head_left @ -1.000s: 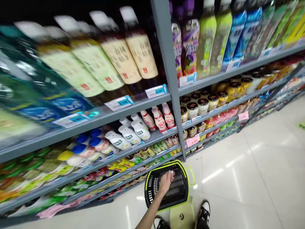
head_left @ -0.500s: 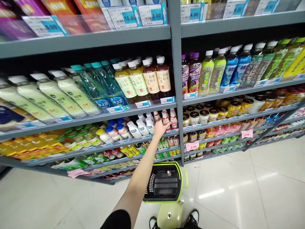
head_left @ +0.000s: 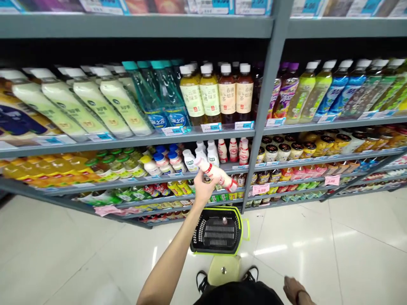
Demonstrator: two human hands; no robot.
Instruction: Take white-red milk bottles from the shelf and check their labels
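Observation:
My left hand [head_left: 204,189] is closed around a small white drink bottle with red bands [head_left: 216,173], tilted in front of the lower shelves. Matching red-and-white bottles [head_left: 233,150] stand upright on the shelf behind it, beside white bottles with green lettering [head_left: 189,161]. Below my left arm, a black shopping basket with a lime-green rim [head_left: 216,253] holds one small bottle [head_left: 224,220]. Down at the lower right, my right hand [head_left: 294,289], with a band on the wrist, hangs away from the shelves. Its fingers are loosely apart and nothing shows in them.
A grey shelf upright [head_left: 267,93] divides the two bays. Tea bottles [head_left: 227,91] fill the shelf above my left hand, and jars [head_left: 297,150] stand to the right. A pale yellow-green lidded piece [head_left: 223,271] lies between my shoes, by the basket, on the tiled floor [head_left: 295,262].
My left hand has drawn a red-and-white bottle off the shelf and brought it left and down towards me. My right hand has come into view, and the camera has tilted down.

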